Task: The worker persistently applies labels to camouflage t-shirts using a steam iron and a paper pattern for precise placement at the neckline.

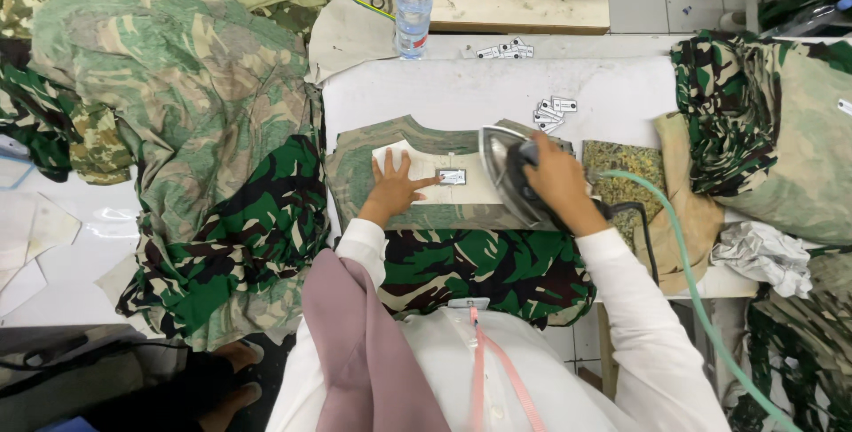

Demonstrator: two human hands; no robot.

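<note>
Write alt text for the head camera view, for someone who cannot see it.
Seen from above, a person's right hand grips a grey steam iron on a camouflage garment, while the left hand lies flat on its cream inner panel beside a small white label. A clear plastic water bottle stands behind on the white padded table.

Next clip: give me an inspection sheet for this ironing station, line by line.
Surface: white ironing table, partly bare, marked at the far edge.
Job's things: camouflage garment laid flat, pale neck lining up with small label; iron resting on it.
Clutter: loose labels, water bottle, crumpled white cloth.
Hands: left hand flat on the lining beside the label; right hand gripping the iron's handle.
Cables: green hose and black cord trailing off the table's right side.
Surroundings: camouflage fabric piles left and right; tiled floor.
</note>
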